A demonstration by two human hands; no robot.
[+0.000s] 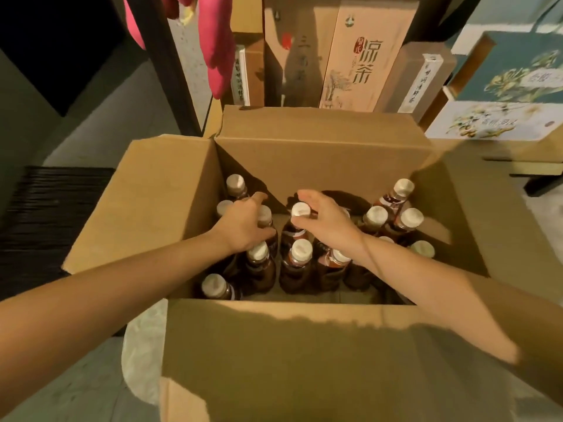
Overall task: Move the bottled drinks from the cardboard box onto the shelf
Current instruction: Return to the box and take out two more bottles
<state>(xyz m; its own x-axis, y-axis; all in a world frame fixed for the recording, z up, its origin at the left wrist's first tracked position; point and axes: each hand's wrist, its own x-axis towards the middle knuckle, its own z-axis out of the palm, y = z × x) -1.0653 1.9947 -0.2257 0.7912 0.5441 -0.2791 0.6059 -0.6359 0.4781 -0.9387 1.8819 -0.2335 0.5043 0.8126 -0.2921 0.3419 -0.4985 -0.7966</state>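
An open cardboard box stands below me with its flaps spread. Inside stand several bottled drinks of dark liquid with white caps, such as one at the front left and one at the back right. My left hand reaches into the left side and wraps around the neck of a bottle. My right hand curls over the white cap of a middle bottle, thumb and fingers on either side of it. Both bottles stand in the box.
Behind the box, a dark shelf frame holds upright brown tea cartons. Green and white gift boxes are stacked at the right. Pink cloth hangs at the top left. A dark slatted mat lies at the left.
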